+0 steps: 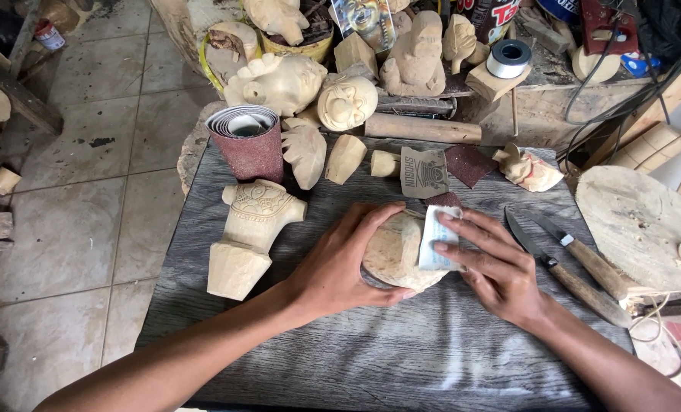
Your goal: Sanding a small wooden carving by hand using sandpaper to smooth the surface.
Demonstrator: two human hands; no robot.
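Pale, unfinished wood fills the grey plank-patterned worktop (371,358). Near its middle lies a rounded wooden carving (394,252), and both hands are on it. The left hand (340,263) is clamped around the carving's left side, thumb over the far edge and fingers curled under the near edge. The right hand (493,263) lies with its fingers stretched out flat and close together, pressing a small folded piece of sandpaper (434,238) against the carving's right face; the paper's pale backing shows upward.

Left of the carving, apart from it, stands a carved wooden torso figure (249,233). Beyond that, at the far left of the worktop, a roll of dark red sandpaper (250,145) stands upright. Just beyond the carving lie loose sandpaper sheets (443,172), one backing-up and one grit-up, and several small carved pieces (321,156) sit in a row on the far side. Right of the right hand, two knives with wooden handles (577,267) lie side by side, blades pointing far-left. Further right is a round slab of wood (638,221). At the far edge, carved heads and figures (317,88) are crowded together, with a roll of tape (508,59) among them.
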